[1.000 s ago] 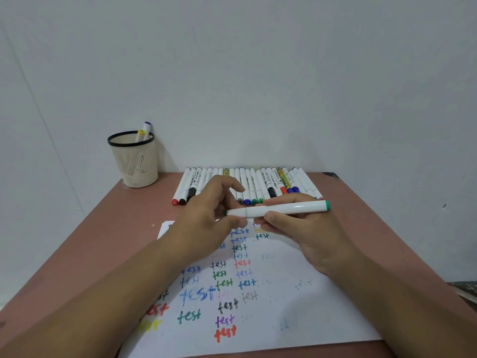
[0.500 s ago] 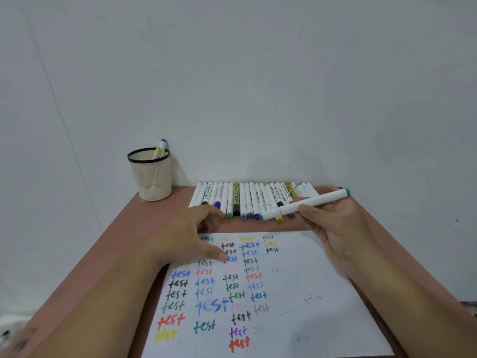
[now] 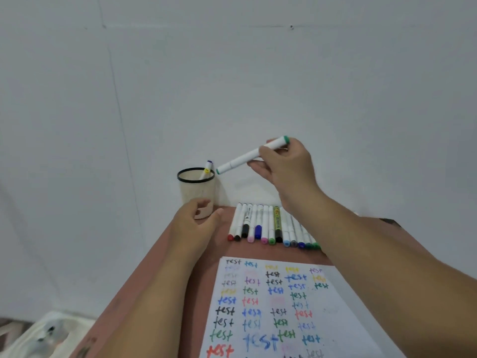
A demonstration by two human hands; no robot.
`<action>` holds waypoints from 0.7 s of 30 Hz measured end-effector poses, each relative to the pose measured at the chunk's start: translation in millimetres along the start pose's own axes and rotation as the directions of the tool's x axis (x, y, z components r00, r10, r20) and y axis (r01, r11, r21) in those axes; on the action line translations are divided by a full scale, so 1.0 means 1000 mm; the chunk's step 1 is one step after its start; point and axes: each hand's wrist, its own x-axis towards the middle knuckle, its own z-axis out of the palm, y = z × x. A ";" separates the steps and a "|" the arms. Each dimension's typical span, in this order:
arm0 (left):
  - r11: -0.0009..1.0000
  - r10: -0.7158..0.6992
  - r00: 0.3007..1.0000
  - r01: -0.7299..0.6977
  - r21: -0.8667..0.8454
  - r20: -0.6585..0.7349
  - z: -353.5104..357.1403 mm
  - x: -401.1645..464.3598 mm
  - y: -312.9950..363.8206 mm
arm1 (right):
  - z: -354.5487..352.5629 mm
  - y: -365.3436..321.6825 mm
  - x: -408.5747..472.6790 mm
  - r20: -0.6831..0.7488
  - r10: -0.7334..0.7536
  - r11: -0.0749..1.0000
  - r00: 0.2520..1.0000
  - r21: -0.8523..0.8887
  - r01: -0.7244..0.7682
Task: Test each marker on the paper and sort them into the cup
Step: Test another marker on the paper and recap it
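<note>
Held aloft in the right hand (image 3: pixel 285 165): a white-barrelled marker with green end caps (image 3: pixel 251 155), pinched between thumb and curled fingers near its upper end, capped at both ends. Tilted with the lower green tip aimed down and left, close above and just to the right of the rim of the cream mesh cup with a black band (image 3: pixel 195 182). Gripped high on the barrel, probably so the free length could be slid into the cup without knuckles meeting the rim. Not yet inside.

Reached toward the cup's base with the left hand (image 3: pixel 196 220), fingers loosely curled against or just before the lower wall, thumb out to the right; contact hard to confirm, nothing clearly grasped. Likely positioned there to steady the light cup against tipping.

Already leaning in the cup: one white marker with a purple cap and a yellow sticker (image 3: pixel 207 169), propped on the far-right rim.

Left lying side by side on the reddish-brown tabletop (image 3: pixel 219 250): a row of white and one yellow-green markers (image 3: pixel 268 226), coloured caps toward the camera, presumably awaiting their turn, partly hidden by the right forearm.

Kept nearest the camera: a white paper sheet covered in coloured "test" words (image 3: pixel 273 306), within easy reach for scribbling.
</note>
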 end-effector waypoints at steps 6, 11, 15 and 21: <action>0.983 -0.133 0.980 0.111 -0.146 -0.151 -0.003 0.010 -0.008 | 0.057 0.045 0.047 -0.040 -0.183 0.939 0.982 -0.304 0.162; 0.976 -0.181 0.968 0.155 -0.154 -0.171 0.003 0.015 -0.016 | 0.072 0.074 0.072 0.087 -0.185 0.864 0.979 -0.461 0.204; 0.985 -0.166 0.966 0.152 -0.080 -0.200 0.008 0.017 -0.019 | 0.077 0.096 0.083 0.280 -0.116 0.751 0.953 -0.603 0.269; 0.994 -0.103 0.977 0.107 0.011 -0.187 0.012 0.019 -0.022 | 0.083 0.116 0.087 0.442 -0.010 0.701 0.897 -0.637 0.322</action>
